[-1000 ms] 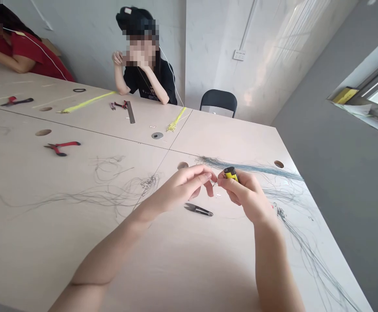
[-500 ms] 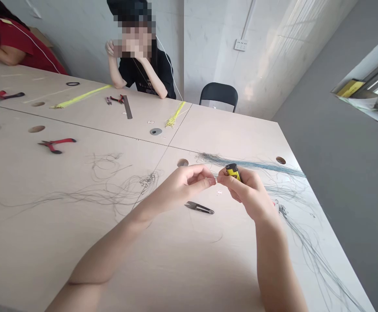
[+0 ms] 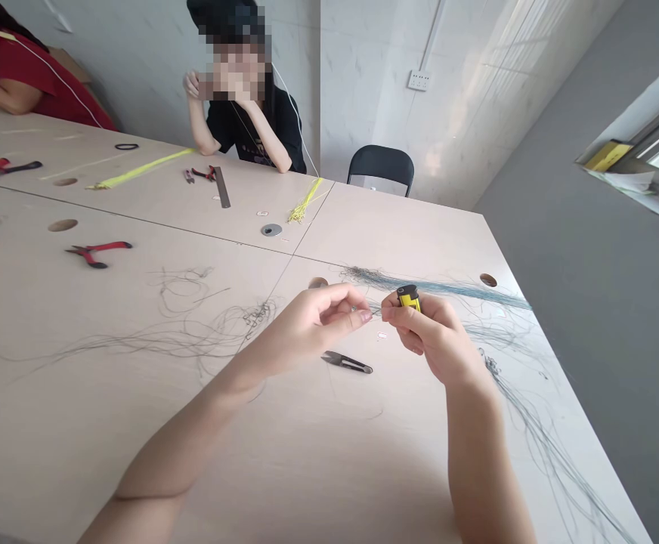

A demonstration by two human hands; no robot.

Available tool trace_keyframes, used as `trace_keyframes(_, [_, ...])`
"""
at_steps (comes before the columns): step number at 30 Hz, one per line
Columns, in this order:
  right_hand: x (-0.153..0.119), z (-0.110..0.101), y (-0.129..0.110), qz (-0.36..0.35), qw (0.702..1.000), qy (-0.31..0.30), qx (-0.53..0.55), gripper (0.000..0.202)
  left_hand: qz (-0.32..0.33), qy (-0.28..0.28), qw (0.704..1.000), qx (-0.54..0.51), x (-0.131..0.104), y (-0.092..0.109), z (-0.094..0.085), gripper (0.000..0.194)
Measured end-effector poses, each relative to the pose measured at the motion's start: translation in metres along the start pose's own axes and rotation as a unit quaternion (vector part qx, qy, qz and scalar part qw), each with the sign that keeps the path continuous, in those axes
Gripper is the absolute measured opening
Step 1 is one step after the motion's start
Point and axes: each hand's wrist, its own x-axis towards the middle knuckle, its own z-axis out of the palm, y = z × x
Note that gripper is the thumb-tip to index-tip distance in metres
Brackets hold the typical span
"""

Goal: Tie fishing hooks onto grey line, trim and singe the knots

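My right hand (image 3: 428, 329) is closed around a yellow and black lighter (image 3: 408, 297), whose dark top points up. Thumb and forefinger of my left hand (image 3: 329, 321) are pinched on a thin dark thread (image 3: 375, 312), a short piece of which shows in the small gap between my hands. Most of this thread is hidden by the fingers. On the table just below my hands lies a pair of thread snips (image 3: 348, 363). Loose dark threads (image 3: 193, 340) spread out left of my left hand.
A blue-grey thread bundle (image 3: 448, 288) lies beyond my hands, and another bundle (image 3: 539, 423) runs along the right edge. Red-handled pliers (image 3: 97, 253) rest at left. Across the table (image 3: 307, 468) a person in black (image 3: 255, 128) sits near yellow cords (image 3: 142, 168) and a ruler (image 3: 222, 187).
My hands have drawn slightly apart, opening a small gap between the fingertips with thread showing in it. The lighter has tilted and shifted slightly right.
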Motion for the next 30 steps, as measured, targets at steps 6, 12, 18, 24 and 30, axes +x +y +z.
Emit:
trace_keyframes(6, [0.000, -0.002, 0.000, -0.001, 1.000, -0.025, 0.003, 0.021, -0.008, -0.019, 1.000, -0.016, 0.000, 0.004, -0.001, 0.029])
trace_keyframes(12, [-0.002, -0.005, -0.002, 0.001, 0.999, -0.033, 0.012, 0.023, -0.021, -0.120, 0.991, -0.063, -0.001, 0.004, -0.017, 0.033])
trace_keyframes(18, [-0.002, -0.006, -0.002, 0.008, 0.999, -0.036, 0.007, 0.022, 0.084, -0.222, 0.917, -0.320, 0.002, -0.006, -0.017, 0.037])
trace_keyframes(24, [-0.001, -0.005, 0.000, 0.004, 0.994, -0.083, 0.065, 0.017, 0.121, -0.033, 0.929, -0.349, 0.008, -0.008, -0.004, 0.028])
trace_keyframes(30, [0.005, 0.001, 0.001, 0.028, 0.954, -0.179, 0.237, 0.014, 0.174, 0.100, 0.974, -0.102, 0.005, -0.014, 0.009, 0.025])
